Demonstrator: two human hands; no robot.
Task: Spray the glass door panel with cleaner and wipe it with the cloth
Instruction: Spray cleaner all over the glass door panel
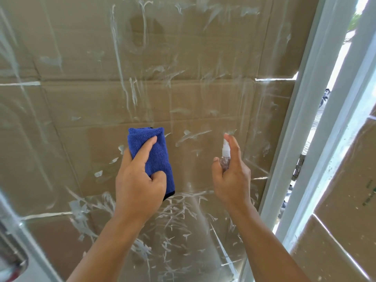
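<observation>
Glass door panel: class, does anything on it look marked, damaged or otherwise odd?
Yes. The glass door panel is covered in whitish streaks and smears, thickest low down near the left hand with the blue cloth. Brown cardboard sits behind the glass, blocking the view through it. No cracks show.

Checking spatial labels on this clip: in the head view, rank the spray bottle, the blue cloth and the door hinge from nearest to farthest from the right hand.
1. Spray bottle: held in the right hand itself.
2. Blue cloth: to its left, gripped by the left hand.
3. Door hinge: to its right, on the white frame; about as far as the cloth, too close to call.
</observation>
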